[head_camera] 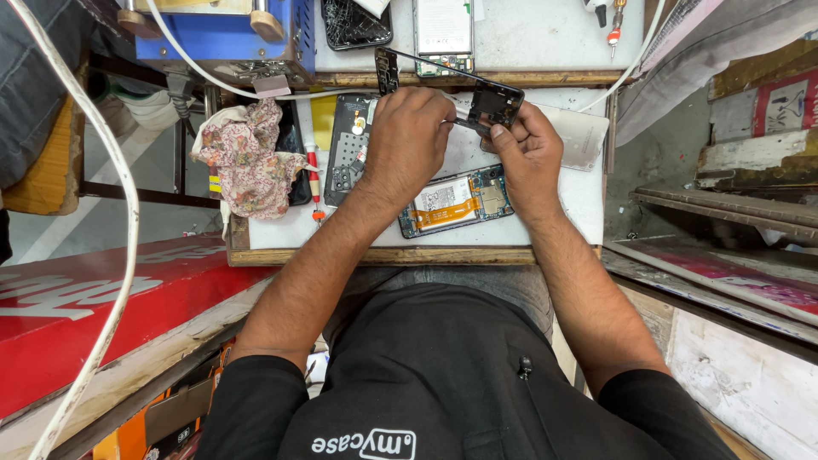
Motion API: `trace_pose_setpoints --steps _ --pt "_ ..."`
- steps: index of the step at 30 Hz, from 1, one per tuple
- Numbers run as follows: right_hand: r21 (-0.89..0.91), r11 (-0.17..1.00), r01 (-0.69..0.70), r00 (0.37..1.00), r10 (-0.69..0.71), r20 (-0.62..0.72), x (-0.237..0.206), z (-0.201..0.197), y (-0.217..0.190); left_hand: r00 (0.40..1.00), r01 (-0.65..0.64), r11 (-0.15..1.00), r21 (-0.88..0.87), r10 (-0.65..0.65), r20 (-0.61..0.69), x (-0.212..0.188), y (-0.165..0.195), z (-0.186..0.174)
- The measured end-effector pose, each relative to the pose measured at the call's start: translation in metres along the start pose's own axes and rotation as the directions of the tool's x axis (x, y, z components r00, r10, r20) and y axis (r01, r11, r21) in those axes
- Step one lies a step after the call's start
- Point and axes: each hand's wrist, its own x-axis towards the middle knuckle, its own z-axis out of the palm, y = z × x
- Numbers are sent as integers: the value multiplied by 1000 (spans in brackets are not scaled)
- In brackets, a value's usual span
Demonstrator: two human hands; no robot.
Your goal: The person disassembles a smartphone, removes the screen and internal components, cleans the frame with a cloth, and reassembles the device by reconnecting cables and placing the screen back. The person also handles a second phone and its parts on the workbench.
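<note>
White and small, the work table (558, 226) is sitting right in front of the person, with a wooden strip running along its near edge. Both bare hands are working close together over the far half of the table.

The left hand (407, 140) is curling its fingers over a thin black plastic phone frame (477, 89) and is gripping it. The right hand (528, 145) is pinching the frame's right end between thumb and fingers. The frame is being held up, tilted, just above the table, with its far corner sticking out past the left hand.

Just below the hands, an opened phone with a yellow and orange strip inside (456, 203) is lying flat on the table. A dark grey phone back with small holes (348, 146) is lying beside the left wrist. A thin silver metal plate (584, 136) is lying by the right hand, reaching the table's right edge. Open white table is showing on the right side, near the front.

A flowery cloth rag (247, 158) is hanging over the left edge, next to a red and white screwdriver (313, 175). A blue metal machine (230, 34) is sitting far left, and a thick white cable (128, 213) is looping down past it. A red board (77, 315) is lying low on the left.
</note>
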Motion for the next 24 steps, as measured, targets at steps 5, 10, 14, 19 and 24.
trace_pose_setpoints --steps 5,10,14,19,24 --pt "20 1000 -1 1000 2 -11 0 0 -1 988 -114 992 -58 107 -115 -6 -2 -2" --pt "81 996 -32 999 34 -30 0 -1 -1 950 -214 974 69 224 -219 -13 -2 2" --pt "75 996 -42 998 45 -36 0 -1 0 915 -273 952 141 302 -267 -14 -1 5" --pt "65 998 -16 1000 17 -22 -1 -1 0 944 -240 968 69 249 -218 -12 -3 3" --pt "27 999 -21 1000 21 -14 -1 1 0 942 -269 952 144 291 -168 -11 -8 5"
